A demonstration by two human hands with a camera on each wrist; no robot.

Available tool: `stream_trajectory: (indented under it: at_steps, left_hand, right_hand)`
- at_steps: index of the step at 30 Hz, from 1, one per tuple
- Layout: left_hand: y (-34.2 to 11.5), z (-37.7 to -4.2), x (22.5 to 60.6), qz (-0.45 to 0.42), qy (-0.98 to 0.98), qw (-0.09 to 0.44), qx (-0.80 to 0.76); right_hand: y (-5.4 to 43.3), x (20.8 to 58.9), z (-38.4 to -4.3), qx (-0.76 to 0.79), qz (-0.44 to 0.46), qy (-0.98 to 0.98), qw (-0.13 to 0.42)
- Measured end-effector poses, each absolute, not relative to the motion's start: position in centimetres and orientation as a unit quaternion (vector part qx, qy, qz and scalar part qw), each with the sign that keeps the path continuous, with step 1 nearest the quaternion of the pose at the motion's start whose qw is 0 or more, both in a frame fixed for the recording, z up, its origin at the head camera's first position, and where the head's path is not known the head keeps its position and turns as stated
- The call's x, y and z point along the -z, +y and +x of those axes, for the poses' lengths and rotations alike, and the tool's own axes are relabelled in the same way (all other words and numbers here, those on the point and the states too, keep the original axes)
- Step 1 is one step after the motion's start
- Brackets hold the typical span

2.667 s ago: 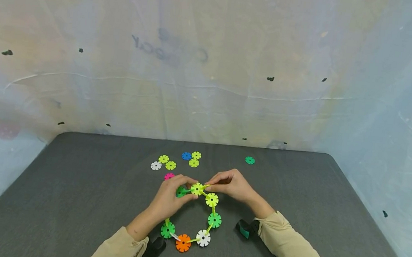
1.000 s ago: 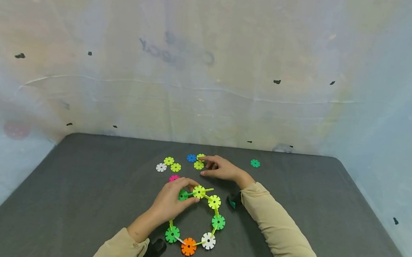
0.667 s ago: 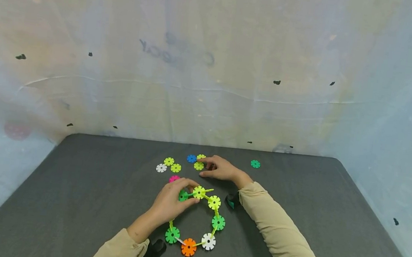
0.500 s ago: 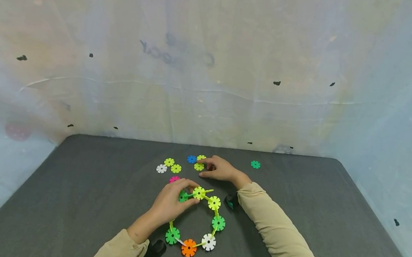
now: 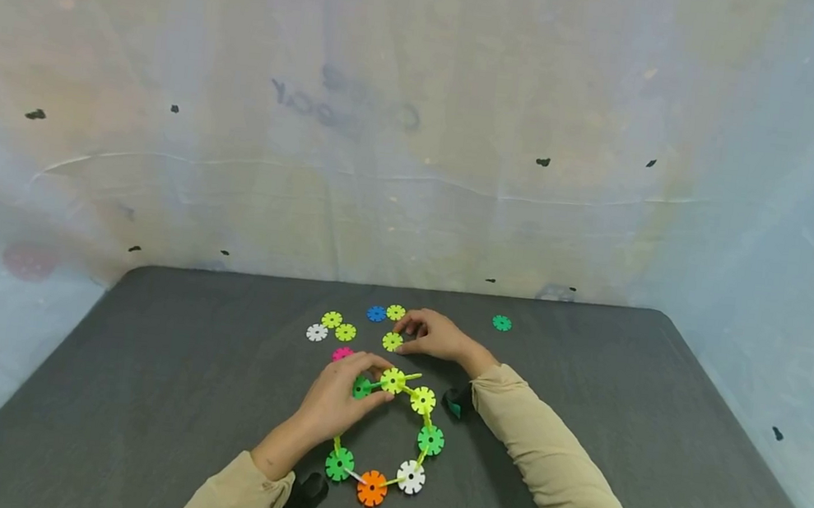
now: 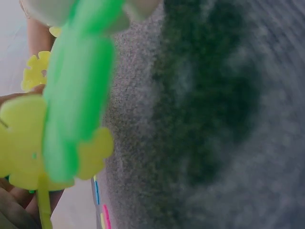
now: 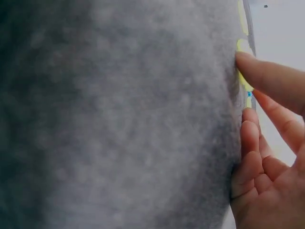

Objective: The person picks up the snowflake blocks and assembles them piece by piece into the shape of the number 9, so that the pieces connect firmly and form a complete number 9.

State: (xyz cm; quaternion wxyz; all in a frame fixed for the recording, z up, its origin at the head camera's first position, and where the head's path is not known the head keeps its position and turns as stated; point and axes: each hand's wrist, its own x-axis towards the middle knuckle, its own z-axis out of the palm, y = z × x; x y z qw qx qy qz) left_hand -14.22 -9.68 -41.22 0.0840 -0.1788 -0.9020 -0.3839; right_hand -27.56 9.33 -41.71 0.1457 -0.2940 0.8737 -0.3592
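My left hand (image 5: 334,395) grips the top left of a ring of interlocked snowflake discs, with thumb and fingers around a dark green disc (image 5: 361,387) beside a yellow disc (image 5: 392,381). The ring runs on through yellow, green, white and orange discs (image 5: 371,489). Close up in the left wrist view, a green disc (image 6: 78,90) stands edge-on in front of yellow ones. Behind the ring, my right hand (image 5: 439,336) pinches a loose yellow disc (image 5: 391,341) by its edge. The right wrist view shows thumb and index finger on either side of that disc (image 7: 244,82).
Loose discs lie toward the back of the grey table (image 5: 585,405): a blue disc (image 5: 376,314) beside a yellow one, two yellow discs near a white disc (image 5: 317,332), a pink disc (image 5: 342,354) by my left hand, and a green disc (image 5: 501,323) at right.
My right hand has left the ring's top and reached back to the loose yellow discs. One disc has slid slightly toward me under its fingers. My left hand keeps its grip.
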Motion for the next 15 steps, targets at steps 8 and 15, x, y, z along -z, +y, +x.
stream_trajectory:
  at_steps: [8, 15]
  left_hand:
    - [-9.8, -14.4, 41.3, -0.171, -0.906, 0.085, 0.377]
    - [-9.8, -14.5, 41.3, -0.176, -0.906, 0.082, 0.377]
  right_hand:
    - [10.1, 41.8, -27.6, 0.433, -0.282, 0.839, 0.168]
    - [10.6, 42.0, -27.3, 0.450, -0.254, 0.841, 0.162]
